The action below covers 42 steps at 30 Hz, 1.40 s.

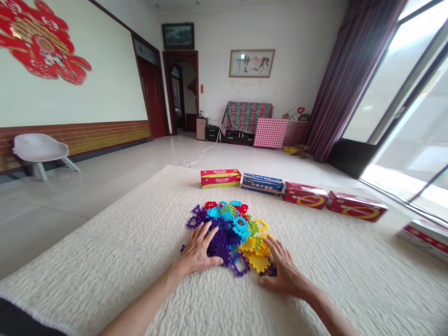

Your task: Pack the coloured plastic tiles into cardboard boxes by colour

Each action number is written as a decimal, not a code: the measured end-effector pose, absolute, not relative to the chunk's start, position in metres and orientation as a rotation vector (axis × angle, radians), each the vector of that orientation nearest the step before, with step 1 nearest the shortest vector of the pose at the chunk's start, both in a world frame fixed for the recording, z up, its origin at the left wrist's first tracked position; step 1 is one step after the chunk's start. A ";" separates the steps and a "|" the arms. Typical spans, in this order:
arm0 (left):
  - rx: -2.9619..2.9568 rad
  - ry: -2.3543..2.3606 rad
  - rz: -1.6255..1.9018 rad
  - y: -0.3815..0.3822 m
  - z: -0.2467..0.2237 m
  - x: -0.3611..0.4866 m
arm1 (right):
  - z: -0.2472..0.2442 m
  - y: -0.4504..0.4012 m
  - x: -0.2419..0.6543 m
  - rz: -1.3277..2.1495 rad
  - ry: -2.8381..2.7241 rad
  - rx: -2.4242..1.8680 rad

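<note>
A heap of plastic interlocking tiles (233, 228) with toothed edges lies on a cream quilted cover. Purple tiles (222, 255) gather at its left and front, light blue ones (241, 227) on top, yellow ones (259, 263) at the right, with some red and green among them. My left hand (201, 249) rests against the heap's left side, fingers spread over purple tiles. On the right side, my right hand (283, 268) has its fingers apart, the fingertips by the yellow tiles. Neither hand grips a tile, as far as I can see.
Beyond the heap stand a red-and-green box (220, 179), a blue box (262, 184) and two red boxes (305, 194) in a row. Another red-and-white box (425, 239) is at the far right. The cream cover (122, 252) ends at the left above a tiled floor with a white chair (42, 149).
</note>
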<state>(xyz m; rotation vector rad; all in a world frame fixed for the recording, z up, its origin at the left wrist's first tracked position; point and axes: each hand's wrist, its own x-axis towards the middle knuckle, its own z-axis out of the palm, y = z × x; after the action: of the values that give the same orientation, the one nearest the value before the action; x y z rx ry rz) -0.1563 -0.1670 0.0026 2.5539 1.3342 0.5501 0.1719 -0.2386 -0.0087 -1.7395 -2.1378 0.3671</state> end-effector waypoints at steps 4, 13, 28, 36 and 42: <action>2.563 1.358 0.569 -0.159 0.004 -0.165 | -0.012 -0.232 0.162 0.328 -2.125 -1.687; 2.551 1.381 0.767 -0.128 -0.005 -0.185 | -0.002 -0.191 0.126 0.280 -2.131 -1.382; 2.494 1.633 1.053 -0.102 -0.001 -0.181 | 0.017 -0.135 0.122 0.055 -1.657 -1.598; 2.325 1.845 0.977 -0.105 -0.006 -0.191 | -0.007 -0.111 0.141 0.242 -1.590 -1.892; 2.253 1.736 1.021 -0.095 -0.002 -0.194 | 0.002 -0.078 0.127 0.351 -1.649 -1.808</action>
<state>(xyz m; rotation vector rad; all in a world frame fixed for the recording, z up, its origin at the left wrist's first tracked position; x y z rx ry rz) -0.1940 -0.0953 -0.0020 2.2534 1.7360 1.0212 0.1270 -0.0775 0.0016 -1.8076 -1.6489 0.3509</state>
